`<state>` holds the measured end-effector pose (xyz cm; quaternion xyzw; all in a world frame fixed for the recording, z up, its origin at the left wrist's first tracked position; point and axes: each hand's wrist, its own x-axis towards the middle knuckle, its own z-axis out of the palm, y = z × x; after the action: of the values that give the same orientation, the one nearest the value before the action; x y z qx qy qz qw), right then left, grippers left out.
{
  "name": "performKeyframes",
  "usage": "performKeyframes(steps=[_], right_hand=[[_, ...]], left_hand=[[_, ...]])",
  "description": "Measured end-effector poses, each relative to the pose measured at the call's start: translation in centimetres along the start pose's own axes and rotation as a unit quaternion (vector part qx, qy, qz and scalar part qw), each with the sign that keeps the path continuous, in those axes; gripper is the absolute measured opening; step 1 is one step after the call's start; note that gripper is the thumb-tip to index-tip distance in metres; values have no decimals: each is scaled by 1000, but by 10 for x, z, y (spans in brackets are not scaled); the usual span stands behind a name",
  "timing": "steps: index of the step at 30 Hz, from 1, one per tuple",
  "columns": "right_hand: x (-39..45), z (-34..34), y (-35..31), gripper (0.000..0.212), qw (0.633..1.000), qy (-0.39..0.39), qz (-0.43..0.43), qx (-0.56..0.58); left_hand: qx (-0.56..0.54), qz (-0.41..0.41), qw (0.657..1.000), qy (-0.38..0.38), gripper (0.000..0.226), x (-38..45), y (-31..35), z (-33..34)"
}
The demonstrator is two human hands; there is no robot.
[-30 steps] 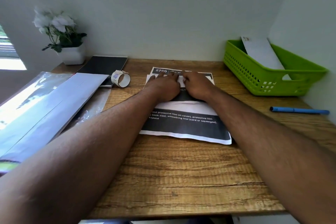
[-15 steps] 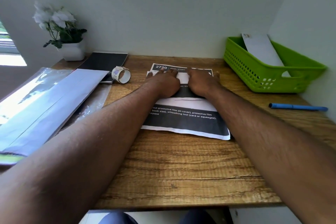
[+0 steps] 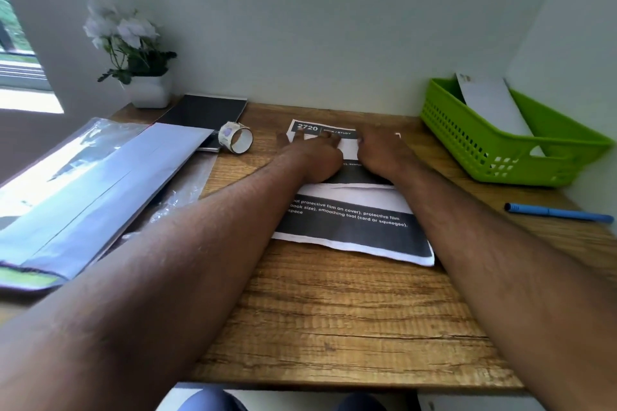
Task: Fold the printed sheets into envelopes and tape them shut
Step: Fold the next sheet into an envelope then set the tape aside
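A printed sheet (image 3: 354,227) with black bands and white text lies in the middle of the wooden desk (image 3: 334,310), its near part folded over. My left hand (image 3: 315,157) and my right hand (image 3: 380,153) lie side by side on the sheet's far part, fingers stretched forward and pressing the paper flat near the "2720" heading. A roll of tape (image 3: 235,137) lies on its side left of the sheet. A folded white envelope (image 3: 490,107) leans inside the green basket (image 3: 467,143) at the right.
A stack of sheets in clear plastic (image 3: 83,190) covers the desk's left side. Behind it lie a black notebook (image 3: 203,112) and a white pot of flowers (image 3: 150,90). A blue pen (image 3: 557,213) lies at the right edge. Walls close the back and right.
Both hands have slid apart along the sheet's far edge, the left one leftward and the right one rightward, still pressing the paper. The view has tilted down a little.
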<state>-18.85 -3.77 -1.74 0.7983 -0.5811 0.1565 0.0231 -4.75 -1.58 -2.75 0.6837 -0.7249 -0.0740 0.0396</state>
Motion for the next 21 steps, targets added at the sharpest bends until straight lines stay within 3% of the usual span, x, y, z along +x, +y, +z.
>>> performKeyframes(steps=[2, 9, 18, 21], right_hand=[[-1, 7, 3, 24, 998, -31, -4, 46], [-3, 7, 2, 23, 997, -53, -21, 53], [2, 0, 13, 42, 993, -88, -16, 80], [4, -2, 17, 32, 991, -83, -22, 104]], left_hand=[[-2, -11, 1000, -5, 54, 0, 0, -3], [13, -12, 1000, -7, 56, 0, 2, -1], [67, -53, 996, 6, 62, -11, -12, -10], [97, -44, 994, 24, 57, -18, -15, -14]])
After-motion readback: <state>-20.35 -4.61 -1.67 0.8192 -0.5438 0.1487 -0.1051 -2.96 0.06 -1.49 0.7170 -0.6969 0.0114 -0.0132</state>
